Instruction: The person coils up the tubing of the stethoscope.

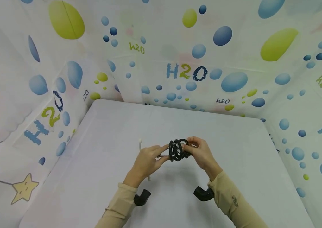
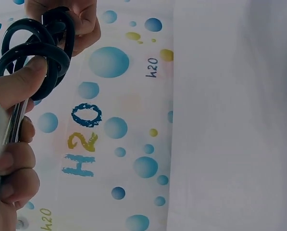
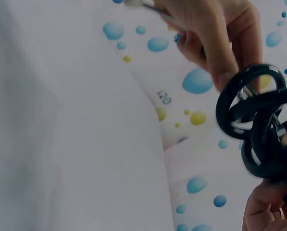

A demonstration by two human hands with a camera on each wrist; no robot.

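A bundle of glossy black loops (image 1: 175, 150), like thick cord or tubing, hangs between both hands over the table. Slim silver metal rods (image 2: 17, 115) run out of the loops into my left hand (image 1: 148, 161), which grips them, thumb on the loops in the left wrist view. From that hand a thin stem with a white tip (image 1: 140, 141) also sticks out; the right wrist view shows it near the top edge. On the other side of the bundle, fingers of my right hand (image 1: 202, 155) pinch the black loops. I cannot tell what the bundle is.
A white table (image 1: 109, 126) lies below. Black elbow-shaped pieces (image 1: 203, 193) show beside both sleeved forearms. White cloth walls (image 1: 155, 38) printed with blue and green bubbles and "H2O" lettering stand around the back and sides.
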